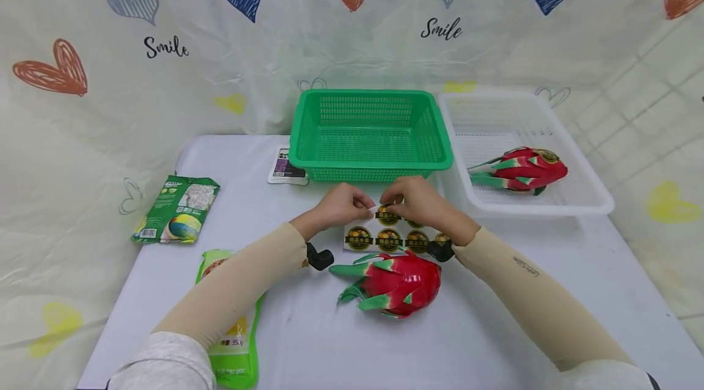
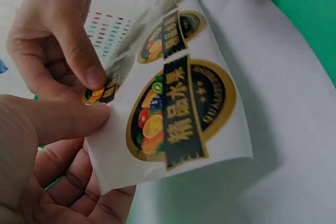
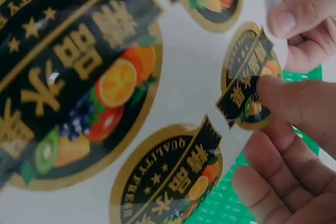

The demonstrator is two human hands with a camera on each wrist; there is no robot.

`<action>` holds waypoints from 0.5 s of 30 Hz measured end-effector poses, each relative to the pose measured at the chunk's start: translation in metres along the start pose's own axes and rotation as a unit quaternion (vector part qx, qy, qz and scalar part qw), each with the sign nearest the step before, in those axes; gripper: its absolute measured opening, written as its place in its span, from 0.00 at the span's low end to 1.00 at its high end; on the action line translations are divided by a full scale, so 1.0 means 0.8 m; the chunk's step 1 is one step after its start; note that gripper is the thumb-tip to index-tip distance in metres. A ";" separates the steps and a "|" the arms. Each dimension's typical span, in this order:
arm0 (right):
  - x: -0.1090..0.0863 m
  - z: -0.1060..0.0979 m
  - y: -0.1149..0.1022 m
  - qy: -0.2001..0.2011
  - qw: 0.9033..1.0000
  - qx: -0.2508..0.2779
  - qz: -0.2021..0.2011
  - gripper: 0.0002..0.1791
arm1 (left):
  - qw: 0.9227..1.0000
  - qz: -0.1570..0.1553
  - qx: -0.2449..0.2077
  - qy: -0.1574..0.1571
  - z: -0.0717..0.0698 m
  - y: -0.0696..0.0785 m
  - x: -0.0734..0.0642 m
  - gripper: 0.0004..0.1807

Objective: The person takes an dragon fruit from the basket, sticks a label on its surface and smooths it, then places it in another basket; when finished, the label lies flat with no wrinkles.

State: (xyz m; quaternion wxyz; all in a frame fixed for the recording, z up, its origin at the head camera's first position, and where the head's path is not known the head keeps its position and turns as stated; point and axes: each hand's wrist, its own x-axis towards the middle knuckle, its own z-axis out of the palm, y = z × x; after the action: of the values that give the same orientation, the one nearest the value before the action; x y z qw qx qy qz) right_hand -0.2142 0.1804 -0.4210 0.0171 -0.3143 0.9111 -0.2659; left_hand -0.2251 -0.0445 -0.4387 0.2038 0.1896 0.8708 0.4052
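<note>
A white sheet of round black-and-gold fruit stickers [image 1: 374, 232] is raised between both hands. My left hand [image 1: 343, 203] pinches its far left corner, thumb on the printed face and fingers behind, as the left wrist view shows. My right hand [image 1: 420, 200] pinches the far edge close by, its thumb on a small sticker [image 3: 244, 80] there. Whether that sticker has lifted off the backing, I cannot tell. Just on the near side of the sheet lies a red dragon fruit [image 1: 404, 283] with green scales, touched by neither hand.
A green basket [image 1: 371, 174] stands behind the hands. To its right, a white basket [image 1: 541, 209] holds another dragon fruit [image 1: 530, 170]. A purple-and-white packet [image 1: 283, 170] and a dark green packet [image 1: 181, 209] lie left. Under the left forearm is a lime-green bag [image 1: 236, 368].
</note>
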 end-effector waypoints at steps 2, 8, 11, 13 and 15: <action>0.000 0.002 0.000 0.001 1.000 -0.002 -0.006 0.06 | 1.000 0.002 -0.001 -0.001 0.002 0.001 0.001 0.10; -0.002 0.005 0.003 0.009 1.000 0.000 -0.005 0.04 | 1.000 0.005 -0.003 0.006 0.004 0.001 0.003 0.10; -0.003 0.005 0.005 0.013 1.000 0.009 0.002 0.03 | 1.000 0.008 -0.006 0.007 0.005 0.000 0.004 0.10; -0.003 0.005 0.007 0.016 1.000 0.015 0.003 0.03 | 1.000 0.011 -0.007 0.010 0.005 0.000 0.005 0.10; -0.003 0.005 0.008 0.016 1.000 0.018 0.003 0.04 | 1.000 0.015 -0.004 0.014 0.005 0.000 0.006 0.10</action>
State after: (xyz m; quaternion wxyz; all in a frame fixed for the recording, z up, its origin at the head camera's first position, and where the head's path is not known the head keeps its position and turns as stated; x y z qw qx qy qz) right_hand -0.2149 0.1843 -0.4276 0.0087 -0.3068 0.9073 -0.2875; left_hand -0.2270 -0.0395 -0.4421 0.1864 0.1960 0.8689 0.4144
